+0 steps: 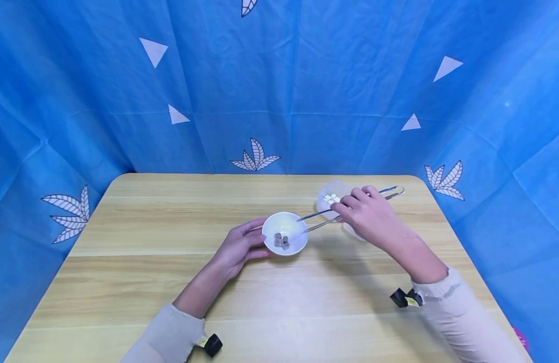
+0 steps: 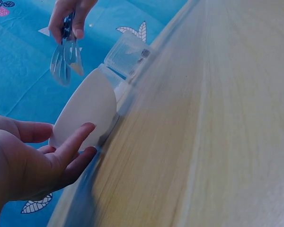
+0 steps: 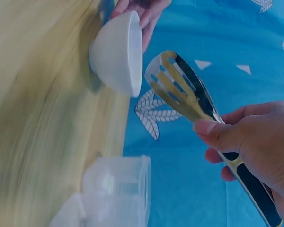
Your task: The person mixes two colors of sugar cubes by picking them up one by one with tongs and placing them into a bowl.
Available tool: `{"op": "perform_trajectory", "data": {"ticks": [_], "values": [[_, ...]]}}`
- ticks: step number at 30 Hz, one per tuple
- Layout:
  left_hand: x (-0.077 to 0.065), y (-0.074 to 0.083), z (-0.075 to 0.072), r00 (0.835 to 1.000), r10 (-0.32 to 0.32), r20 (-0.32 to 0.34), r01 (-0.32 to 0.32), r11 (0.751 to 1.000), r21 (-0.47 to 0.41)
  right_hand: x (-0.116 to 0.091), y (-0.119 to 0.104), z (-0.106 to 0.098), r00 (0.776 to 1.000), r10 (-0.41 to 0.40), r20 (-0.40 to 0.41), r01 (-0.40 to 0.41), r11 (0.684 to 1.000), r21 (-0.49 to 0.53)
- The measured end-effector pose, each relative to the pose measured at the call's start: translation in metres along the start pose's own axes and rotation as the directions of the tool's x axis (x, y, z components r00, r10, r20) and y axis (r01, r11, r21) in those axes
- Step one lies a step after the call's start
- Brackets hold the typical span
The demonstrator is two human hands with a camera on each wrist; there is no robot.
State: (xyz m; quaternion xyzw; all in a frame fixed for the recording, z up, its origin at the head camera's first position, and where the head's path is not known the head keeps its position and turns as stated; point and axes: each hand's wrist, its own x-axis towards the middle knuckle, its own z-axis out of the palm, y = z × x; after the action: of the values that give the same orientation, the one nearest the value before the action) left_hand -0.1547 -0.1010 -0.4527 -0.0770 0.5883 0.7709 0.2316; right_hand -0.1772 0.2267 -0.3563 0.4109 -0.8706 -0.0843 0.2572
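A white bowl (image 1: 285,249) stands on the table with several small brown cubes (image 1: 281,241) inside. My left hand (image 1: 237,247) holds the bowl at its left side, fingers spread along the outer wall, as the left wrist view shows. My right hand (image 1: 367,214) grips metal tongs (image 3: 180,90) with slotted heads and dark handle inlays. In the head view the tong tips are apart, over the bowl's right rim. Whether anything sits between them I cannot tell. Below the right hand is a clear plastic container (image 1: 323,204) holding several small white pieces (image 1: 331,198).
A second clear container (image 1: 352,232) is partly hidden under my right hand. The wooden table (image 1: 147,217) ends at a blue curtain (image 1: 279,91) with white leaf and triangle prints. My sleeves (image 1: 170,330) carry black wrist cameras.
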Motion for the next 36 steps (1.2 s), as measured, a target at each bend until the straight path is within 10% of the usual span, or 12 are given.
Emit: {"op": "perform_trajectory", "data": {"ticks": [20,36], "values": [[0.001,-0.001,0.002,1.0,-0.011,-0.013,0.011,1.0,-0.006,-0.045,0.054,-0.028,0.994,0.104,-0.024,-0.105,0.994,-0.017],[0.001,-0.002,0.0,1.0,-0.004,-0.005,0.004,1.0,-0.01,-0.054,0.067,-0.034,0.973,0.189,0.133,-0.182,0.981,-0.06]]}}
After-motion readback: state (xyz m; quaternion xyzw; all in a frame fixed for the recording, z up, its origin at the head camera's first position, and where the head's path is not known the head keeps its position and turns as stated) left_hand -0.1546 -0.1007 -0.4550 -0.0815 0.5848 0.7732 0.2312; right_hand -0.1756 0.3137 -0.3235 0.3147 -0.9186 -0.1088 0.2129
